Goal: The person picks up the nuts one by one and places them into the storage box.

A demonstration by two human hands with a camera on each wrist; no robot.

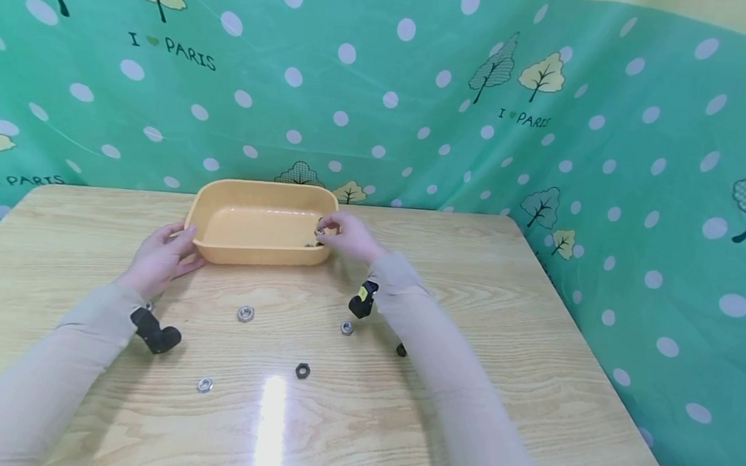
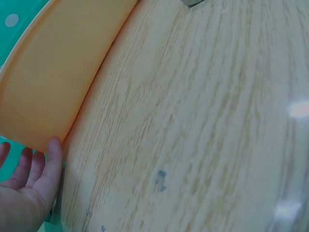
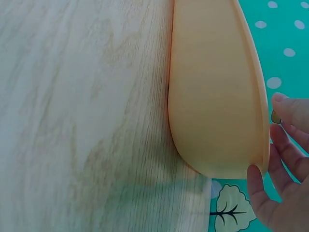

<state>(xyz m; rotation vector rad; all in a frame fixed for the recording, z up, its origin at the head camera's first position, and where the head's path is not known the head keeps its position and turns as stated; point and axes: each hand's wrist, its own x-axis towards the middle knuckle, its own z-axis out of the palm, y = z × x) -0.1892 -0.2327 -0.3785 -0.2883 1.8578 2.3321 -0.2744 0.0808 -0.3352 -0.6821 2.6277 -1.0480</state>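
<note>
A pale orange plastic basin (image 1: 262,255) stands at the back of the table. My left hand (image 1: 160,257) touches its left end, fingers fairly straight against the outer wall; in the left wrist view the fingertips (image 2: 54,142) meet the basin's corner. My right hand (image 1: 350,236) reaches over the basin's right end and pinches a small metal nut (image 1: 319,232) between thumb and forefinger. In the right wrist view only an edge of that nut (image 3: 275,117) shows, and another finger lies on the rim. A few nuts (image 1: 309,245) lie inside the basin below the right hand, partly hidden.
Loose nuts lie about the wooden table (image 1: 258,425): silver ones (image 1: 245,313) in the middle and front, a dark nut (image 1: 302,370) near the centre, another dark nut (image 1: 401,349) beside the right forearm. A green dotted curtain (image 1: 380,119) hangs behind and to the right.
</note>
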